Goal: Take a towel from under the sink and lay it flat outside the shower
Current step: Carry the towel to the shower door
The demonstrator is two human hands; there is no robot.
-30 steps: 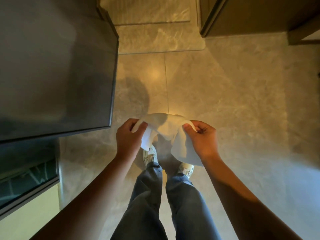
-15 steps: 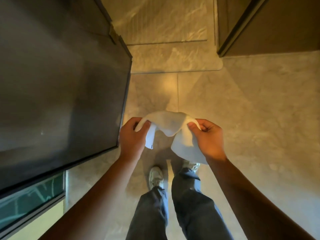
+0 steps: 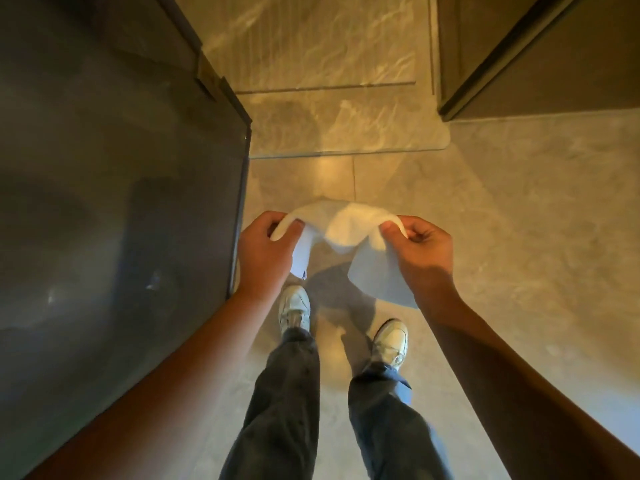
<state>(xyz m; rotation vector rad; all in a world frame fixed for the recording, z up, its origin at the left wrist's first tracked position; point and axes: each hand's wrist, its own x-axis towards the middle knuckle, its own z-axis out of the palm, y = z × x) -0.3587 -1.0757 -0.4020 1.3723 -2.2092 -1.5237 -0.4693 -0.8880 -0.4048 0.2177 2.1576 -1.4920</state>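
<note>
A small white towel hangs in the air in front of me, above the stone floor. My left hand pinches its left top corner and my right hand pinches its right top corner. The cloth sags in the middle between the hands and droops below them. Ahead, a glass pane's edge crosses the floor, with the wet-looking shower floor beyond it.
A dark glass panel stands close on my left. A dark wall or cabinet corner is at the upper right. My two feet in pale shoes stand on the tiled floor, which stretches to the right.
I have stepped forward: the glass edge and shower floor are nearer. Both hands kept their grip on the towel and have moved a little apart.
</note>
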